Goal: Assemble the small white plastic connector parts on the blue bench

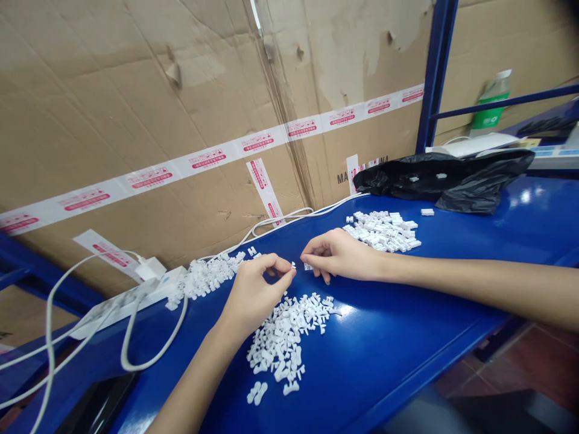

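Fingertips of the left hand pinch nearly closed — small white piece between their very tips.

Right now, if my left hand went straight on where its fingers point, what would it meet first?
Probably the white block at the fingertips of your right hand, just ahead of your left hand and the small bit it pinches. Depth is unclear from this one view.

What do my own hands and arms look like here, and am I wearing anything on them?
Both your left hand and right hand are bare, without gloves. No sleeve shows on the left forearm or right forearm, and I see no watch or bracelet. Some fingers are partly hidden.
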`<state>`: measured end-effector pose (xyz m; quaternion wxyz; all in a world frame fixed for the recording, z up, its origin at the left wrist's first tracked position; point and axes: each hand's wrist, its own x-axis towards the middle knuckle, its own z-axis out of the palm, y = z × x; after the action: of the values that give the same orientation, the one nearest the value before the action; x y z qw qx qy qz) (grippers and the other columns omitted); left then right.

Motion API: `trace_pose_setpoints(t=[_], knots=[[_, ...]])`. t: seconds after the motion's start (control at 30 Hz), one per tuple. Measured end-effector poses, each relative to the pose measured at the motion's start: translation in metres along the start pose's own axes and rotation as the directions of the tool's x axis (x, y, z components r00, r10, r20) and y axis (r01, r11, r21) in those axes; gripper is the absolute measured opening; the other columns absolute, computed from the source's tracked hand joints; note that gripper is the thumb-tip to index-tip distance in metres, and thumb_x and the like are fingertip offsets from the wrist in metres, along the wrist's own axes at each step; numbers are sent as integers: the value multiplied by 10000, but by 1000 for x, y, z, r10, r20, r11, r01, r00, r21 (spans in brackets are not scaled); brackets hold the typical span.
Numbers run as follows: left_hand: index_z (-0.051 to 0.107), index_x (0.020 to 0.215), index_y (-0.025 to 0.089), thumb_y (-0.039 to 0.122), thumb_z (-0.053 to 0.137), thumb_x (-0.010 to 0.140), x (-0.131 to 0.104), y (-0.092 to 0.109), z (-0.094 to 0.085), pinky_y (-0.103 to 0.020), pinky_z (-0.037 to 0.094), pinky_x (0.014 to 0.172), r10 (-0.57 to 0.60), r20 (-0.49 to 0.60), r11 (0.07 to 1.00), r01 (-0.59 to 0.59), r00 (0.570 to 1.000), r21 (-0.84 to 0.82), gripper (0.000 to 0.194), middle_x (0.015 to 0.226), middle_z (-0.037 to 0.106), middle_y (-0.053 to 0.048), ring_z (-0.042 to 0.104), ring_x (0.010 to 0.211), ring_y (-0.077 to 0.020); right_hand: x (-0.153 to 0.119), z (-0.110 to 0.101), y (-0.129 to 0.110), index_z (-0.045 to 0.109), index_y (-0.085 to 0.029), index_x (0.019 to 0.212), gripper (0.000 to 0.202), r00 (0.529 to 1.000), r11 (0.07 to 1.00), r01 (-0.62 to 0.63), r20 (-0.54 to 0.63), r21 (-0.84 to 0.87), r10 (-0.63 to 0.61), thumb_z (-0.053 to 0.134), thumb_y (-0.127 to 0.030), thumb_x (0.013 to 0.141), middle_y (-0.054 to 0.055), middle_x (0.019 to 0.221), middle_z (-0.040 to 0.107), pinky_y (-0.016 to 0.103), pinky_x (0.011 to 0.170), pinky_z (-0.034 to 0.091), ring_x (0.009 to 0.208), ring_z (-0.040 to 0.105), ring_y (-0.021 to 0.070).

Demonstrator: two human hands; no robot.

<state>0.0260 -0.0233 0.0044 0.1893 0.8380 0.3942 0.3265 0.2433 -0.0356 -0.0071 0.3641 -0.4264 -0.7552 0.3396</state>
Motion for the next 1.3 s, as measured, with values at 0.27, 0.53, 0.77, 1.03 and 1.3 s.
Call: trace_pose_setpoints(t=[0.27, 0.53, 0.77, 1.03, 1.3], knots=[[734, 795, 190, 237, 721, 819, 1, 5, 3, -316, 521, 712, -65, 30, 989, 68, 997, -131, 55, 799, 754, -26, 688, 746, -182, 3, 3, 4, 746, -138, 823, 208, 999, 995, -50, 5, 88, 50, 665, -312, 903, -1, 588, 682, 192, 517, 473, 514, 637, 102], [761, 794, 200, 252, 754, 790, 1, 8, 5, -336, 571, 721, -106, 4, 982, 105, 994, -154, 53, 793, 772, -35, 708, 727, -196, 4, 7, 2, 762, -120, 835, 271, 996, 978, -91, -3, 188, 93, 704, -378, 897, 27, 605, 707, 200, 536, 511, 535, 648, 106], [775, 754, 207, 224, 741, 791, 0, 7, 7, -311, 553, 661, -74, -30, 991, 70, 997, -116, 53, 745, 762, -23, 691, 678, -185, 4, 2, -3, 774, -90, 911, 307, 971, 856, -239, 138, 458, 198, 808, -380, 816, 86, 774, 772, 257, 727, 634, 732, 761, 164], [771, 761, 196, 195, 730, 796, 1, 5, 5, -291, 541, 646, -89, -46, 990, 83, 995, -114, 54, 762, 767, -26, 705, 702, -185, 5, 1, 4, 789, -90, 996, 394, 948, 702, -312, 262, 640, 183, 923, -252, 663, 84, 937, 795, 305, 972, 609, 934, 775, 197], [766, 748, 185, 234, 769, 760, 3, 2, 4, -311, 578, 684, -162, -63, 966, 146, 985, -214, 50, 775, 780, -44, 735, 731, -207, 9, 6, 14, 746, -69, 1019, 466, 959, 666, -284, 209, 690, 192, 947, -264, 647, 114, 926, 791, 346, 920, 637, 845, 789, 221]])
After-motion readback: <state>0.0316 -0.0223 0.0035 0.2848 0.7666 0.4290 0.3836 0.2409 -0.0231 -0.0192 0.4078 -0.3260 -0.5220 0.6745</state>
